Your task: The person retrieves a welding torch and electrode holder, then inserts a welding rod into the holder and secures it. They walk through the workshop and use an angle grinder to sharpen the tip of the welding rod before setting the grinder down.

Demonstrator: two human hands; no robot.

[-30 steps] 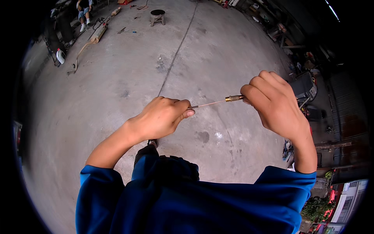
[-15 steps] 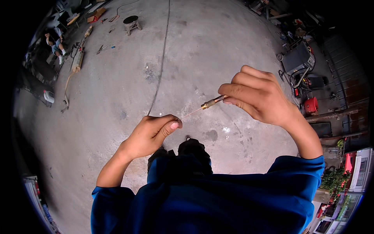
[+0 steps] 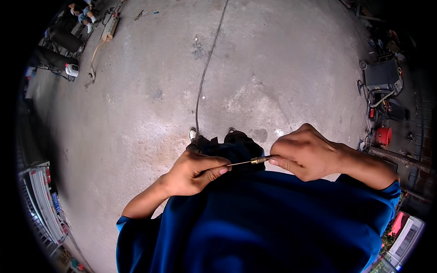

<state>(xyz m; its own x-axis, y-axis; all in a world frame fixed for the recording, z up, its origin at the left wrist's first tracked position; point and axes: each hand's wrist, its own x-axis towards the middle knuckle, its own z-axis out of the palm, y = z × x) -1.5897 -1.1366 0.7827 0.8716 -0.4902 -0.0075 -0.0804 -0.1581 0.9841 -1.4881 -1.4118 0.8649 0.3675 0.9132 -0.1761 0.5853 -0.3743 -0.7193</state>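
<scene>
Between thumb and forefinger, my left hand (image 3: 193, 174) pinches one end of a thin, copper-coloured wire (image 3: 240, 164). My right hand (image 3: 312, 154) is closed on a slim brass fitting (image 3: 258, 160) with a threaded or ribbed section, whose rear end is hidden in the fingers. The wire runs from the left fingertips straight to the fitting's brass end; whether it goes inside, I cannot make out. Both hands hover close in front of my blue shirt (image 3: 255, 214), above my shoes.
A dark cable (image 3: 208, 63) crosses the concrete floor (image 3: 145, 91) toward my feet. To the right stand a grey machine (image 3: 383, 75) and a red bucket (image 3: 383, 135). At left lie an exhaust pipe (image 3: 94, 57) and a white jug (image 3: 72, 69). Another person (image 3: 85, 18) sits at the far left.
Both hands have come down and closer to my body. The fitting, tilted before, is now nearly level, and the bare wire between the hands looks slightly shorter. My view has tipped downward.
</scene>
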